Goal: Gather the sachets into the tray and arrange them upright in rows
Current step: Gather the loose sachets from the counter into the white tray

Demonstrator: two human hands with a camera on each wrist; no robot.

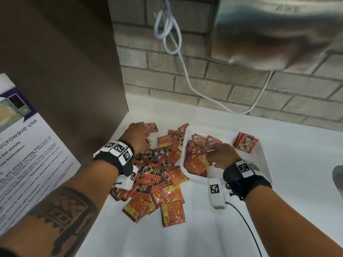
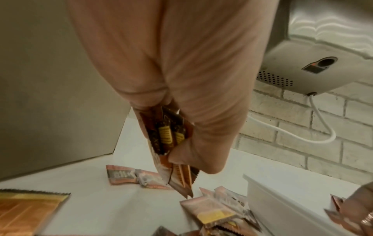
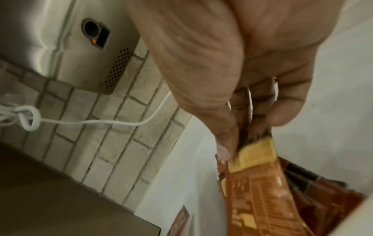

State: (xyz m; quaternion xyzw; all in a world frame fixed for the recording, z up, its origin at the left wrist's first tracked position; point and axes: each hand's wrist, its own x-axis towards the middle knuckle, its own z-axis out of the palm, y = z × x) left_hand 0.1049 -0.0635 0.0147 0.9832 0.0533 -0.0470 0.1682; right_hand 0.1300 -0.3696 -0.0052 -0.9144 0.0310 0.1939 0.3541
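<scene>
Orange sachets (image 1: pixel 157 179) lying heaped mid-counter (image 1: pixel 185 238), left of tray (image 1: pixel 263 151). I'm pinching bunch (image 2: pixel 167 137) in left hand (image 1: pixel 138 135) over heap's far edge; right hand (image 1: pixel 221 154) gripping sachet (image 3: pixel 260 183) inside tray.

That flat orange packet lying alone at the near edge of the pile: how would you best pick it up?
The flat orange foil sachet lies face-down on the white counter, its near edge free. I would probably come from above on the near side, slide a thumb under that crimped edge and pinch it; other sachets overlap its far end.
</scene>
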